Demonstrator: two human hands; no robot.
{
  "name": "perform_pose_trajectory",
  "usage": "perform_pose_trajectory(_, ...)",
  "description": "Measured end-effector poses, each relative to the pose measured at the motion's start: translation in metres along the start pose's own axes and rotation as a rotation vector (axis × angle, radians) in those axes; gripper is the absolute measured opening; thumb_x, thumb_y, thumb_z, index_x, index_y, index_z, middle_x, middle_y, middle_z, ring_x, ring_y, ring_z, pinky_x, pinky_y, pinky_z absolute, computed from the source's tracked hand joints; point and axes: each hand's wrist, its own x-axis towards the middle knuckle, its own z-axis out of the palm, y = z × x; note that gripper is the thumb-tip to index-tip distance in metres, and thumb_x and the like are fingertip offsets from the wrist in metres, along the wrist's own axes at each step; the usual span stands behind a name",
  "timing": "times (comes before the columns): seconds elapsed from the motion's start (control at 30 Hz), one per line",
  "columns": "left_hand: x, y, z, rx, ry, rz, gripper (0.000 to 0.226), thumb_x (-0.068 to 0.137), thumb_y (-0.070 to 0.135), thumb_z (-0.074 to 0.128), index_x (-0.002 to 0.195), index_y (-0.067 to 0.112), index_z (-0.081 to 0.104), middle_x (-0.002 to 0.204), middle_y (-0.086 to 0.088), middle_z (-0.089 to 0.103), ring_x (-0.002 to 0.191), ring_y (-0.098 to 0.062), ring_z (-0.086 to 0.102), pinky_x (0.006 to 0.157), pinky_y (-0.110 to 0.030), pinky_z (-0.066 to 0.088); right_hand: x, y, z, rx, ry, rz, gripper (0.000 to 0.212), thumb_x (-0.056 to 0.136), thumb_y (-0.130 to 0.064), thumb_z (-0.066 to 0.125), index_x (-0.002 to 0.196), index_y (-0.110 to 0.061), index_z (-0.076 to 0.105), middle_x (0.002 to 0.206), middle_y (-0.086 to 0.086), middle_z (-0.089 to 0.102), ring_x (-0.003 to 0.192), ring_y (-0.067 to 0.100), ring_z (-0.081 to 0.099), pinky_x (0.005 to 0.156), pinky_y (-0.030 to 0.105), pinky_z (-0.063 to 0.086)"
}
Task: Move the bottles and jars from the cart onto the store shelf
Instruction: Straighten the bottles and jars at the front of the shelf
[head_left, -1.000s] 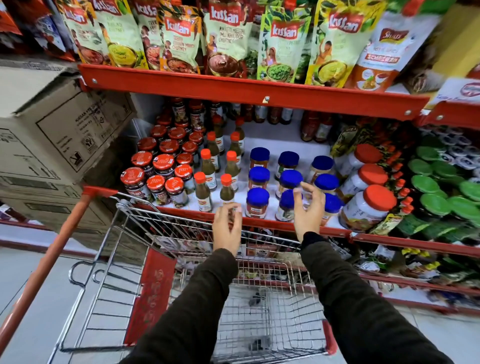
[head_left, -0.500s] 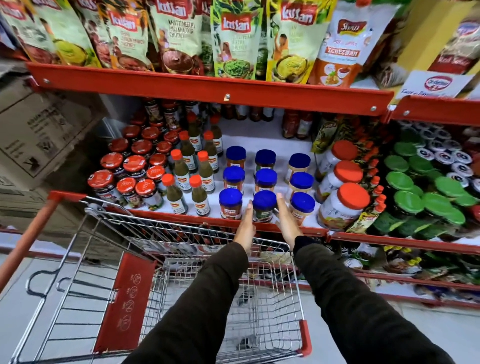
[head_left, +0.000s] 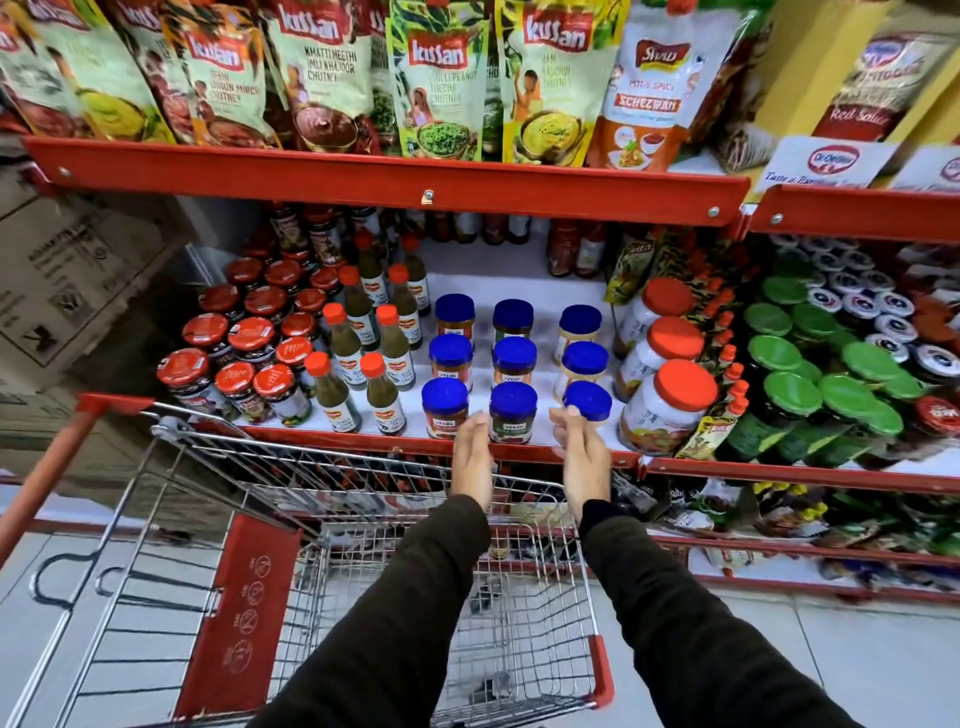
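Blue-lidded jar (head_left: 512, 415) stands upright at the shelf (head_left: 363, 441) edge between my open, empty left hand (head_left: 471, 457) and right hand (head_left: 584, 457); the left looks nearer, perhaps touching.

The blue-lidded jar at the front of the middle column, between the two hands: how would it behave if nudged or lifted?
The blue-lidded jar looks squat with a flat base, so it would probably slide rather than tip. It seems to be glass and filled, hence likely heavy for its size and breakable. It stands near the shelf edge, so a forward nudge risks a fall.
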Motion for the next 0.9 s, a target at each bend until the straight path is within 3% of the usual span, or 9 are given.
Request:
perform_pose_trajectory(0.1,-0.004,-0.013,0.0,-0.007,0.064,0.02,0.023,0.105,0.028,0.038,0.11,0.018,0.058,0.131,-0.012,0.06,0.122,-0.03,0.058,0.102,-0.041,0.048,0.012,0.024,-0.017,0.01,0.223,-0.057,0.049,0.099,-0.05,0.04,0.108,-0.01,0.068,0.115,0.007,0.07,0.107,0.02,0.068,0.087,0.037,0.056)
perform_pose_trajectory(0.23,-0.003,-0.022,0.022,-0.004,-0.131,-0.014,0.037,0.106,0.026,0.033,0.119,0.01,0.063,0.13,-0.011,0.065,0.126,-0.029,0.058,0.109,-0.041,0.045,0.024,0.028,-0.035,0.033,0.225,-0.018,0.029,0.103,-0.039,0.039,0.116,-0.019,0.056,0.126,0.002,0.055,0.123,0.025,0.053,0.108,0.052,0.042)
perform_pose_trajectory(0.3,0.0,-0.018,0.045,0.023,-0.212,-0.028,0.045,0.105,0.038,0.033,0.14,0.015,0.051,0.148,-0.005,0.051,0.14,-0.021,0.044,0.119,-0.039,0.032,0.027,0.026,-0.04,0.06,0.167,0.015,0.026,0.103,-0.043,0.038,0.122,-0.029,0.049,0.136,0.0,0.051,0.132,0.022,0.048,0.116,0.05,0.035)
perform_pose_trajectory(0.37,0.007,-0.012,0.067,0.047,-0.228,-0.047,0.056,0.102,0.05,0.032,0.151,0.023,0.035,0.16,0.002,0.033,0.148,-0.015,0.03,0.123,-0.037,0.021,0.029,0.026,-0.042,0.079,0.097,0.054,0.037,0.103,-0.048,0.034,0.133,-0.032,0.046,0.151,0.003,0.045,0.137,0.018,0.044,0.12,0.048,0.029)
perform_pose_trajectory(0.43,0.018,-0.008,0.084,0.023,-0.235,-0.083,0.06,0.101,0.056,0.03,0.152,0.024,0.033,0.159,0.001,0.034,0.141,-0.01,0.038,0.115,-0.028,0.027,0.029,0.026,-0.045,0.076,0.023,0.075,0.051,0.102,-0.052,0.031,0.146,-0.028,0.04,0.158,0.003,0.037,0.142,0.016,0.038,0.123,0.046,0.024)
perform_pose_trajectory(0.5,0.028,-0.006,0.092,-0.014,-0.283,-0.1,0.057,0.102,0.054,0.025,0.144,0.023,0.047,0.148,-0.003,0.052,0.117,0.0,0.06,0.096,-0.019,0.045,0.028,0.026,-0.046,0.056,-0.054,0.089,0.061,0.102,-0.054,0.027,0.154,-0.024,0.03,0.161,0.0,0.031,0.148,0.015,0.03,0.124,0.044,0.02)
perform_pose_trajectory(0.57,0.03,-0.008,0.095,-0.045,-0.309,-0.092,0.053,0.102,0.054,0.023,0.13,0.026,0.059,0.132,-0.002,0.066,0.101,0.004,0.068,0.077,-0.012,0.053,0.03,0.028,-0.048,0.044,-0.11,0.087,0.063,0.102,-0.055,0.025,0.157,-0.023,0.026,0.163,-0.001,0.028,0.15,0.014,0.026,0.125,0.043,0.019)
perform_pose_trajectory(0.7,0.022,-0.015,0.095,-0.032,-0.278,-0.096,0.045,0.101,0.057,0.021,0.131,0.038,0.049,0.125,0.013,0.056,0.105,0.009,0.055,0.091,-0.015,0.038,0.037,0.029,-0.054,0.058,-0.141,0.096,0.062,0.101,-0.057,0.025,0.156,-0.027,0.028,0.162,-0.003,0.03,0.149,0.012,0.028,0.125,0.042,0.019)
perform_pose_trajectory(0.9,0.014,-0.019,0.096,0.007,-0.253,-0.107,0.045,0.102,0.055,0.023,0.138,0.037,0.043,0.125,0.011,0.05,0.098,0.013,0.051,0.099,-0.021,0.03,0.046,0.024,-0.063,0.068,-0.192,0.064,0.057,0.098,-0.063,0.027,0.148,-0.038,0.037,0.157,-0.008,0.037,0.139,0.005,0.035,0.123,0.04,0.022)
